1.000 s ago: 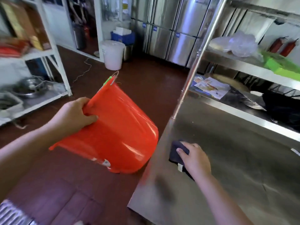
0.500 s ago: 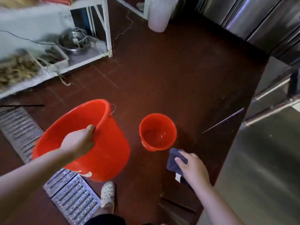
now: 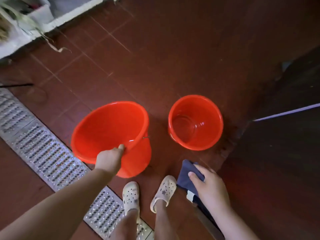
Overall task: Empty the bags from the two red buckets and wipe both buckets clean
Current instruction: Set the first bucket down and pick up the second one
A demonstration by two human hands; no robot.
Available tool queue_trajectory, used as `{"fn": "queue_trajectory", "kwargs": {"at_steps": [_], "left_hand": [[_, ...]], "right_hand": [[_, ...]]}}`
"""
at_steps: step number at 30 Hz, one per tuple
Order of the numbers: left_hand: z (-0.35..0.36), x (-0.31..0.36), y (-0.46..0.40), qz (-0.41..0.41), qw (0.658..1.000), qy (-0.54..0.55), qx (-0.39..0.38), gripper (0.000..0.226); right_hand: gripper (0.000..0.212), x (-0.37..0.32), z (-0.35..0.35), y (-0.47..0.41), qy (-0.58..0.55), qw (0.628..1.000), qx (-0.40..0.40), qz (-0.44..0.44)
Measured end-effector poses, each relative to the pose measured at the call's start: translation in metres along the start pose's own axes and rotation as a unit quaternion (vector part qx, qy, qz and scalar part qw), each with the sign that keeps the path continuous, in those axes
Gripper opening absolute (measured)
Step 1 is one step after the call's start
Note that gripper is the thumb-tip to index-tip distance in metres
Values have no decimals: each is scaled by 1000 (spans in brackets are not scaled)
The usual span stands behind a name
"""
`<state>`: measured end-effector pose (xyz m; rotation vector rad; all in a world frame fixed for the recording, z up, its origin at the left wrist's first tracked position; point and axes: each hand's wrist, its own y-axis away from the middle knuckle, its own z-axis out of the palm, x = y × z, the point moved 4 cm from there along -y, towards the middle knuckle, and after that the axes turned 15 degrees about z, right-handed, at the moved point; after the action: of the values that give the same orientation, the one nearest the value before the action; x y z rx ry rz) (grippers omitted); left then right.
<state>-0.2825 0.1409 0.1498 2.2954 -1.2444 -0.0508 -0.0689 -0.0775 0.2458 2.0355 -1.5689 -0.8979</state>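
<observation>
My left hand (image 3: 110, 159) grips the near rim of the larger red bucket (image 3: 107, 129), which is tilted slightly and low over the red-brown floor, its inside bare. The smaller red bucket (image 3: 195, 122) stands upright on the floor to its right, also with nothing inside. My right hand (image 3: 210, 187) holds a folded dark blue cloth (image 3: 187, 177) with a white tag, down near my right foot, apart from both buckets.
A metal drain grate (image 3: 43, 151) runs diagonally across the floor at left, passing under my left arm. My feet in pale clogs (image 3: 131, 194) stand just behind the buckets. A white shelf base (image 3: 57, 19) sits far left; a dark table edge (image 3: 285, 113) is at right.
The view has dropped from the steel table to the floor. My left hand lowered the large bucket from sideways at chest height to beside the small one. My right hand lifted the cloth off the table.
</observation>
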Motion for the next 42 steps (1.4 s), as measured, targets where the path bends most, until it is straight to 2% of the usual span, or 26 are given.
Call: {"fn": "queue_trajectory", "kwargs": {"at_steps": [4,8,10,13,16,21,22,24,26,28,30,32,34,37,41,42], "left_hand": [[55,-3,-38,22,999,-1,31,23],[100,-6,-70,62,992,-36,106,12],[125,-3,-81,80,989,-48,112,19],[161,4,-88,89,990,-53,94,26],[185,0,-97,23,998,-32,53,15],[205,-9,-108,-36,998,5,-53,20],[205,-8,-110,-47,995,24,-81,24],[198,1,-116,-56,991,47,-108,48],[174,21,-128,1,998,53,-37,60],[143,52,-149,98,992,53,66,55],[121,86,-181,144,978,96,114,50],[113,114,-216,86,970,197,112,48],[117,134,-249,-33,944,311,103,52],[137,146,-283,-196,876,428,108,66],[174,145,-302,-333,783,515,106,59],[180,143,-302,-347,771,522,111,56]], "right_hand": [[29,11,47,-64,-50,997,-31,41],[24,25,83,-114,-97,992,-47,70],[25,33,94,-134,-115,989,-50,83],[26,40,108,-158,-124,986,-58,93],[24,47,116,-175,-129,985,-61,94],[20,59,119,-199,-154,981,-52,104],[20,61,118,-202,-164,979,-53,110],[24,64,112,-208,-179,974,-54,126],[28,65,104,-210,-179,974,-48,133],[28,65,94,-214,-175,975,-41,134],[28,67,85,-217,-177,974,-42,137],[26,71,79,-223,-175,974,-43,136],[25,77,74,-229,-177,975,-36,125],[29,90,72,-238,-202,973,-13,114],[32,108,74,-245,-215,970,6,111],[30,112,73,-246,-223,968,9,113]]}}
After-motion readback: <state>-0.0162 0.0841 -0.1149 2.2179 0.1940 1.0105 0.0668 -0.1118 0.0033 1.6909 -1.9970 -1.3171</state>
